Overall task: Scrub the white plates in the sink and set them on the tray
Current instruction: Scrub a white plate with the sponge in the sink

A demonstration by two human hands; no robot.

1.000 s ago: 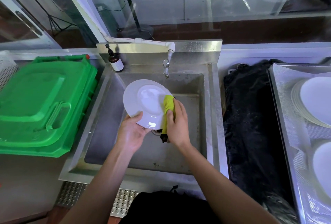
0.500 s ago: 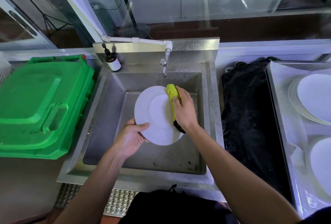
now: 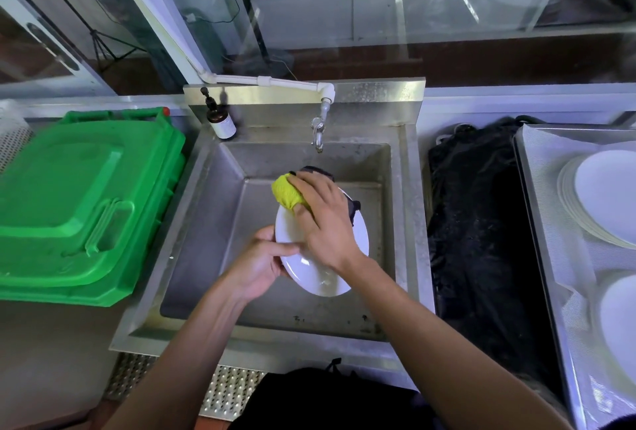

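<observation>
Steel sink (image 3: 213,223), centre of desk. Green bin lid (image 3: 79,209) to its left; tray (image 3: 537,223) to its right carrying stacked white plates (image 3: 605,195). One white plate (image 3: 358,240) held tilted over the basin. Left hand (image 3: 260,262) grip pinches its lower-left rim. Right hand (image 3: 323,219) grip clenched around yellow scrub pad (image 3: 285,194), pressing it on the plate's upper edge.

text: none legible | bottle (image 3: 221,121) label blank (too small)
</observation>
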